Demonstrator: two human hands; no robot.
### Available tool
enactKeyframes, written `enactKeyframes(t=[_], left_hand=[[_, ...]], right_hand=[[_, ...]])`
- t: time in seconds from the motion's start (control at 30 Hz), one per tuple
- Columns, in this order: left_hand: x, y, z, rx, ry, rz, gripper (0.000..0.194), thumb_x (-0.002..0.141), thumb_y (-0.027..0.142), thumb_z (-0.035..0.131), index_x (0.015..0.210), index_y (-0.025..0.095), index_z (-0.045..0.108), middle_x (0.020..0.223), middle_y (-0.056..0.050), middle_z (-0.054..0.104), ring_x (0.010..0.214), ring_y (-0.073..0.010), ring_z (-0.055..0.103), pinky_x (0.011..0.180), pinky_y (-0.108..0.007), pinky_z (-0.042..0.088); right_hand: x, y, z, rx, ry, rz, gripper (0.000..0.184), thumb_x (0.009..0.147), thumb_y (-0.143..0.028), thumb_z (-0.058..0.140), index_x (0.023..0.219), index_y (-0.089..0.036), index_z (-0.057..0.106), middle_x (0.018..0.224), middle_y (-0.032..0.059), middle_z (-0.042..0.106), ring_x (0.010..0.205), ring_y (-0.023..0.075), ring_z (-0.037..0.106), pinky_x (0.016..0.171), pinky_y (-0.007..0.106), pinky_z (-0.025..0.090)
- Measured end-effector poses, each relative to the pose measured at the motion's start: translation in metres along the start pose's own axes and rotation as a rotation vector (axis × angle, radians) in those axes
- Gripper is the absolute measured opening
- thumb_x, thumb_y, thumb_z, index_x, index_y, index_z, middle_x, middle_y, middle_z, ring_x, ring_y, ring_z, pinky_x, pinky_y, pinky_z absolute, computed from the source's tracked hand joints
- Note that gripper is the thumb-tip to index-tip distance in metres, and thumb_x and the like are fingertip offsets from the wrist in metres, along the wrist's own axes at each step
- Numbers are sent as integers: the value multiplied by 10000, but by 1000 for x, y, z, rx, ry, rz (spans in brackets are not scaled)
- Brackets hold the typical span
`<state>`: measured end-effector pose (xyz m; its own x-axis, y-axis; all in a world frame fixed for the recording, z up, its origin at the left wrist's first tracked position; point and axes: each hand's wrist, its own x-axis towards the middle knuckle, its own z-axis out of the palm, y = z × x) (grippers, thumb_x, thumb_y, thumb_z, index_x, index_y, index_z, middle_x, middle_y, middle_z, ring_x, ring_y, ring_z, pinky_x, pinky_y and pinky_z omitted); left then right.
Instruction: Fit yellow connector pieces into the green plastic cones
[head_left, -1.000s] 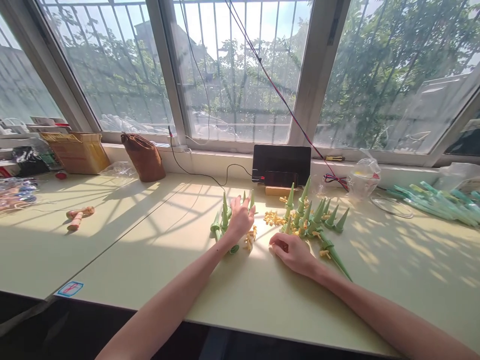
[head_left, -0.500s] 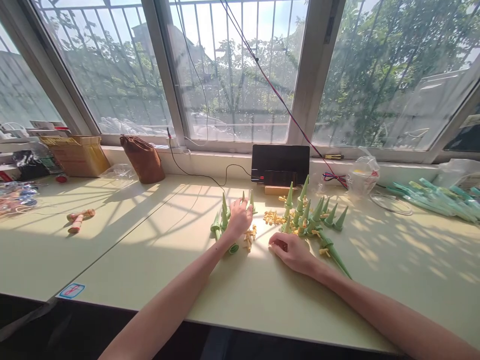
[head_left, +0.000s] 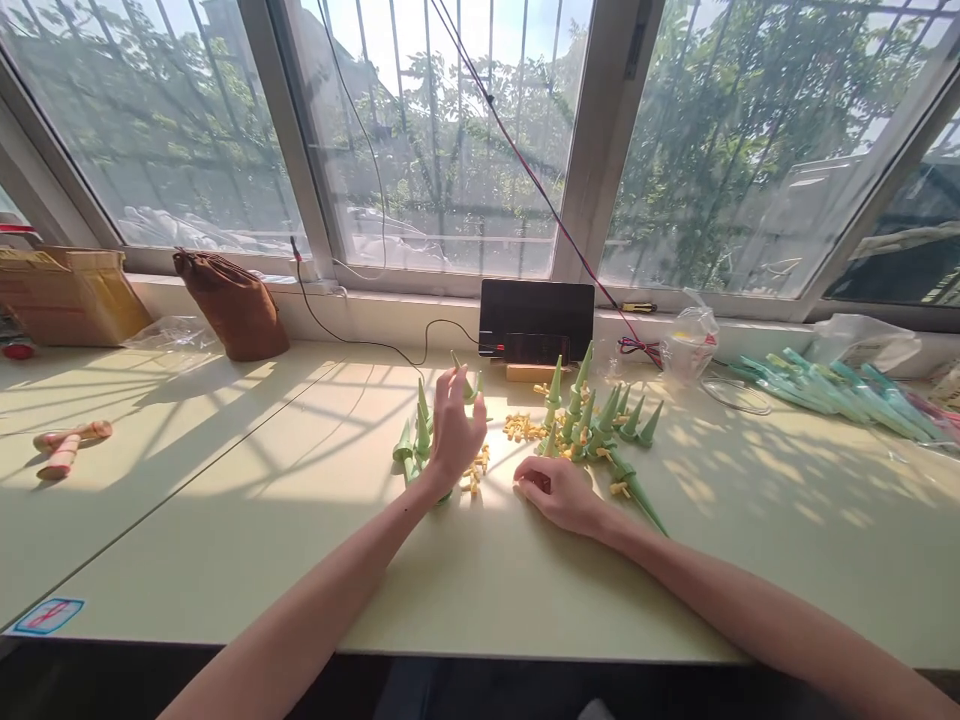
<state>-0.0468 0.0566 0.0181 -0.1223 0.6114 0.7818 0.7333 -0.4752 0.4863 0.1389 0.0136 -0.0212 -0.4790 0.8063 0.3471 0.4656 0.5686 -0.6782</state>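
My left hand [head_left: 456, 425] is raised over the smaller group of green pointed cones, its fingers and thumb closed around a tilted green cone [head_left: 469, 388]. Much of that cone is hidden by the fingers. Beside this hand stand green cones [head_left: 422, 430], and small yellow pegs [head_left: 474, 470] lie to its right. My right hand [head_left: 556, 490] rests on the table with curled fingers; whatever may be inside them is hidden. Just behind it is a larger cluster of green cones [head_left: 604, 430] with more yellow pegs [head_left: 523, 428] at its left.
A tablet [head_left: 536, 312] leans at the back on a wooden stand [head_left: 529, 373]. To the left are a brown pouch [head_left: 232, 310], a cardboard box [head_left: 71, 300] and a wooden toy [head_left: 64, 452]. A plastic cup in a bag [head_left: 688, 350] and pale green plastic strips [head_left: 832, 390] lie right.
My left hand has risen slightly, and the cone's tip now shows tilted above its fingers. My right hand keeps its curled pose. The view has swung to the right.
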Motion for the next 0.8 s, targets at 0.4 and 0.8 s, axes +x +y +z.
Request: enactKeyframes(t=[0.4,0.8], left_hand=[[-27,20,9,-199,-246,65,346,870,145,510,1210,211,525,1149,-90,508,832,-155,629,732,-344,593],[-41,13,16,-68,-558,80,237,853,101,448,1020,198,586,957,-63,532,772,-184,587,644,-318,510]], right_hand=[[2,3,0,-32,28,-13,145,820,-134,499,833,-192,632,601,-48,548,536,91,438,564,201,352],[0,0,-3,-112,136,-100,169,819,-127,485,856,-186,639,589,-37,531,516,94,445,561,210,354]])
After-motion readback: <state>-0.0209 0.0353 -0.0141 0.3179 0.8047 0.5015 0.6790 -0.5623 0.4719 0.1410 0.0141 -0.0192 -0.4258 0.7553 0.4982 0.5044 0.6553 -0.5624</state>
